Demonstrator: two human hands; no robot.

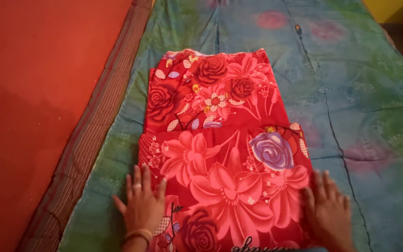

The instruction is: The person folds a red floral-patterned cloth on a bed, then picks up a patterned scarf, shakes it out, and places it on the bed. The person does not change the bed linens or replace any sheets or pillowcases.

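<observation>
Neither grip closes: the left hand (142, 205) and right hand (326, 207) lie open and flat on the near side edges of a folded red floral cloth (222, 154), which rests on a blue-green bedsheet (374, 116) beside an orange mat (38, 102).

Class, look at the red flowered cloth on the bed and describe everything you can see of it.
The red floral cloth is thin printed fabric with large pink and red blooms, one purple rose and small leaves. It lies folded flat in layers, the nearer layer overlapping the farther one, on a blue-green patterned bedsheet. The left hand presses flat on its near left edge; the right hand rests at its right edge.
</observation>
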